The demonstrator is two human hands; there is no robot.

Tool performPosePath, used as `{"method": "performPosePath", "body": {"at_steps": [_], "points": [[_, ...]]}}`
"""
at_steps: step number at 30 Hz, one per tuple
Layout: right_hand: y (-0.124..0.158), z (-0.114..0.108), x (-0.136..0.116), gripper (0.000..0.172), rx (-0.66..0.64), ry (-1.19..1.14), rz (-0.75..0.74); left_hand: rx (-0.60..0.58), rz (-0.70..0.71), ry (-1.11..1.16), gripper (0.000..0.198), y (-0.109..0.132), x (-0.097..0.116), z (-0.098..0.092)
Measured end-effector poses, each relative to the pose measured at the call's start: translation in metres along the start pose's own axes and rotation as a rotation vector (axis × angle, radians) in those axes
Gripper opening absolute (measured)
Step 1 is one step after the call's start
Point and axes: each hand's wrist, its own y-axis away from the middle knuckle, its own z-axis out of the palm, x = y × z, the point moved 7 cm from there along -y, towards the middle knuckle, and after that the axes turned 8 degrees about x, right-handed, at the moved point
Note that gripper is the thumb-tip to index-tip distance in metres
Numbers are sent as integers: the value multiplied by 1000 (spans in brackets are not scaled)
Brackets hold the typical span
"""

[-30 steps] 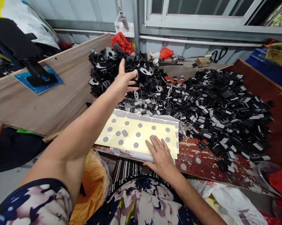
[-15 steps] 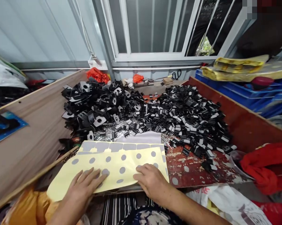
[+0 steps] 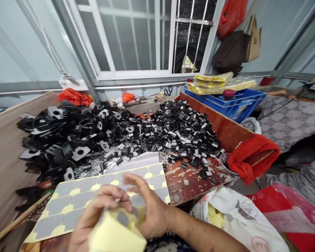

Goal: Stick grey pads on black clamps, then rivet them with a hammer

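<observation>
My left hand (image 3: 98, 207) is closed on a yellow paper sheet (image 3: 117, 235) with grey dots, now bent and crumpled near my body. My right hand (image 3: 153, 210) curls round the other side of the same sheet, its raised fingers smeared by motion. Beneath and beyond both hands lies a flat sheet of grey stickers (image 3: 60, 204) on yellow backing. A pale grey sheet (image 3: 144, 161) shows past its far edge. Behind are a heap of black pieces with holed grey tabs (image 3: 81, 153) at left and a heap of small black clips (image 3: 183, 134) at right.
Thin metal pins (image 3: 94, 168) lie scattered between the heaps. A wooden board (image 3: 5, 147) and a red board (image 3: 220, 133) wall the sides. A red cloth (image 3: 248, 157) drapes over the right corner, above a white bag (image 3: 236, 213). Blue crates (image 3: 233, 106) stand beyond.
The dotted yellow sheet has come off the grey sticker sheet and is crumpled between my hands, which have lifted and drawn together. My view has swung to the right.
</observation>
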Motion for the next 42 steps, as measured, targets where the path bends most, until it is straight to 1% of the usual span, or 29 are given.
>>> {"method": "performPosePath", "body": {"at_steps": [1, 2, 3, 4, 6, 7, 8, 9, 11, 12, 13, 14, 15, 16, 17, 18, 19, 20, 21, 23, 25, 27, 30, 31, 33, 35, 37, 39, 42], "points": [[8, 3, 2, 127, -72, -33, 45, 48, 13, 67, 19, 0, 8, 15], [17, 1, 2, 129, -109, -49, 91, 93, 45, 109, 16, 0, 16, 27], [26, -6, 1, 123, -100, -55, 130, 118, 97, 121, 16, -1, 24, 37], [37, -18, -1, 111, -48, -59, 163, 114, 161, 109, 20, -3, 33, 47], [62, -57, -11, 75, 145, -54, 204, 36, 246, 102, 34, -9, 46, 66], [78, -82, -18, 56, 274, -34, 205, -44, 249, 123, 43, -13, 49, 79], [96, -111, -26, 41, 427, 15, 199, -146, 215, 150, 51, -16, 50, 95], [119, -143, -37, 36, 620, 107, 188, -271, 162, 181, 56, -17, 49, 114], [179, -205, -65, 38, 1068, 401, 163, -545, 67, 253, 55, -6, 48, 161], [211, -227, -80, 39, 1250, 580, 167, -679, 54, 289, 52, 6, 49, 186], [241, -242, -93, 38, 1366, 757, 194, -803, 67, 311, 49, 23, 52, 211], [266, -252, -101, 36, 1406, 924, 250, -913, 103, 314, 48, 42, 54, 234], [287, -258, -102, 31, 1370, 1065, 328, -1028, 151, 285, 52, 63, 56, 257], [303, -260, -92, 26, 1250, 1178, 436, -1137, 206, 213, 58, 84, 56, 280], [317, -257, -76, 23, 1106, 1293, 539, -1221, 247, 81, 62, 103, 51, 302], [327, -251, -52, 24, 935, 1373, 612, -1290, 254, -76, 65, 118, 43, 322], [335, -243, -23, 27, 794, 1404, 666, -1299, 236, -147, 62, 126, 37, 338], [341, -235, 10, 32, 673, 1377, 727, -1299, 216, -199, 56, 130, 33, 352], [345, -226, 45, 38, 592, 1325, 805, -1295, 188, -240, 47, 133, 28, 362], [350, -211, 111, 40, 438, 1251, 1022, -1276, 114, -270, 27, 134, 23, 372], [343, -204, 155, 34, 358, 1239, 1108, -1258, 16, -260, 16, 134, 18, 371], [332, -205, 181, 26, 304, 1238, 1148, -1231, -102, -193, 14, 134, 14, 365], [323, -217, 198, 19, 241, 1192, 1206, -1185, -325, 13, 10, 132, 4, 355], [322, -220, 199, 19, 232, 1165, 1214, -1176, -414, 104, 14, 132, 0, 352], [325, -226, 195, 24, 235, 1107, 1201, -1166, -604, 297, 32, 132, -10, 348], [332, -229, 182, 39, 266, 1068, 1158, -1158, -781, 482, 46, 134, -17, 345], [340, -229, 158, 48, 320, 1058, 1105, -1147, -925, 638, 55, 139, -19, 343], [344, -226, 129, 43, 392, 1056, 1042, -1141, -1034, 752, 58, 145, -18, 341], [339, -213, 86, 36, 510, 1034, 931, -1147, -1136, 851, 57, 155, -11, 340]]}}
